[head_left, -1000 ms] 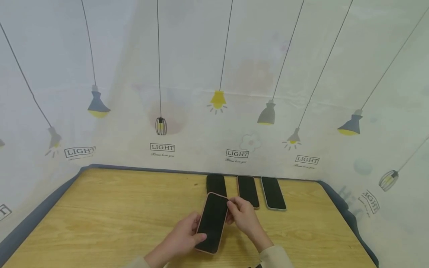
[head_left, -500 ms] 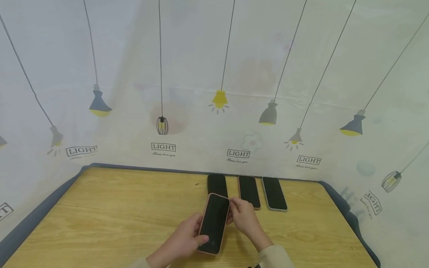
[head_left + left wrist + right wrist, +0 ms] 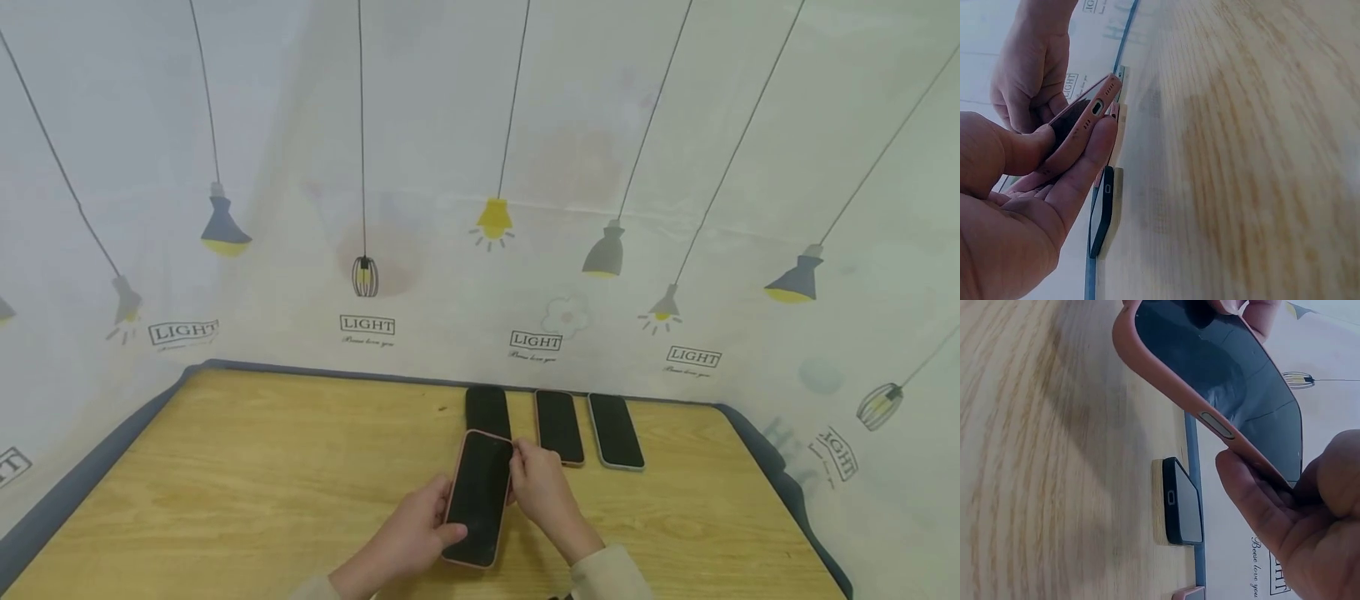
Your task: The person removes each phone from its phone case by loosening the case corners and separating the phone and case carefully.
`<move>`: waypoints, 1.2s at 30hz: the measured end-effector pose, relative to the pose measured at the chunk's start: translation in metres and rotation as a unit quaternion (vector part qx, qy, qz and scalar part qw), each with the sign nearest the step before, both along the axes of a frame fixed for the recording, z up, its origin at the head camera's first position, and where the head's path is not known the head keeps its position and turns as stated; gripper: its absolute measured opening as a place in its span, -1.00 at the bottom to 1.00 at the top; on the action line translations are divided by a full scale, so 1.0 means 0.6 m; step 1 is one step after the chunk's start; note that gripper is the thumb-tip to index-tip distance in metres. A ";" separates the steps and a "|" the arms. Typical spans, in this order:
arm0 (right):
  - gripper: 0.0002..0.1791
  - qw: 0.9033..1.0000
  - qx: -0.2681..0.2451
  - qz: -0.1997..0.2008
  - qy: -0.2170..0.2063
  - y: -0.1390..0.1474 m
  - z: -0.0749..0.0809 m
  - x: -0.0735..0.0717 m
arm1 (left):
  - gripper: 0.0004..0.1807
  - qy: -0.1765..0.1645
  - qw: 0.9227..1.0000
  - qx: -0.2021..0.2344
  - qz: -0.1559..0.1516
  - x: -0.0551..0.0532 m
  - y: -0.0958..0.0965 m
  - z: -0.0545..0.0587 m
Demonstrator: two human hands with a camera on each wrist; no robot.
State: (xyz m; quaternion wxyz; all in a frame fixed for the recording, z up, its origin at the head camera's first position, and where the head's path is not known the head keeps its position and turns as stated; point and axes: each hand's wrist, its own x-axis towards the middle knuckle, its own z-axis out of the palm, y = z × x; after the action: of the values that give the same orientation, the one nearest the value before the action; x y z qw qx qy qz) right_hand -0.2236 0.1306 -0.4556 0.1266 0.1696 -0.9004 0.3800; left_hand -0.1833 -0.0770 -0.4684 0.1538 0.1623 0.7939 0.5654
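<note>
A phone in a pink case [image 3: 478, 497] with a dark screen is held above the wooden table [image 3: 247, 483] by both hands. My left hand [image 3: 414, 532] grips its lower left edge, thumb on the screen [image 3: 1025, 150], fingers under the case [image 3: 1079, 134]. My right hand [image 3: 542, 492] pinches its upper right edge [image 3: 1254, 469]. Three more phones lie in a row at the table's far edge: a black one [image 3: 487, 410], one with a pink rim [image 3: 558, 426] and one with a pale rim [image 3: 616, 430]. The black phone [image 3: 1182, 503] lies flat below the held one.
A printed cloth backdrop with lamp drawings [image 3: 491, 225] rises right behind the table. A dark grey border [image 3: 82, 483] runs along the table's left, far and right edges. The left half of the wooden top shows bare wood.
The held phone has shifted slightly away from me, toward the row of phones, and both hands moved with it. The grips look the same.
</note>
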 end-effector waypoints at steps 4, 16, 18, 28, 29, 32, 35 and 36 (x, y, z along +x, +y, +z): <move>-0.78 1.000 0.003 -0.006 0.013 -0.001 0.001 -0.004 | -0.62 0.001 1.000 0.011 0.003 -0.002 -0.001 0.000; -0.78 1.000 -0.005 -0.017 0.009 -0.001 0.016 -0.001 | -0.59 -0.003 1.000 0.015 0.022 -0.001 -0.001 0.005; -0.77 1.000 -0.004 -0.019 0.003 -0.001 0.019 -0.001 | -0.60 -0.001 1.000 0.012 0.028 0.000 -0.001 0.006; -0.73 0.998 -0.036 -0.010 -0.049 0.003 0.025 -0.004 | -0.65 0.005 0.999 0.014 0.041 0.003 -0.002 0.012; -0.73 0.997 -0.045 -0.006 -0.060 0.003 0.025 -0.004 | -0.65 0.009 0.999 0.012 0.041 0.003 -0.002 0.011; -0.71 0.992 -0.079 0.007 -0.102 0.004 0.022 -0.003 | -0.67 0.023 0.999 0.008 0.042 0.007 -0.001 0.009; -0.70 0.981 -0.127 0.025 -0.146 0.005 0.023 -0.002 | -0.68 0.038 0.998 0.013 0.042 0.009 -0.001 0.006; -0.71 0.979 -0.136 0.028 -0.151 0.006 0.025 -0.002 | -0.69 0.039 0.998 0.017 0.042 0.009 -0.001 0.006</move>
State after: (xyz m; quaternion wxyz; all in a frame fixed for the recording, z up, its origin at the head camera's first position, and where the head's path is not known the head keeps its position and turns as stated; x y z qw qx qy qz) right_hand -0.2246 0.1341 -0.4409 0.0010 0.1165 -0.8439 0.5237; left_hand -0.1779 -0.0776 -0.4648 0.0961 0.1533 0.7955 0.5783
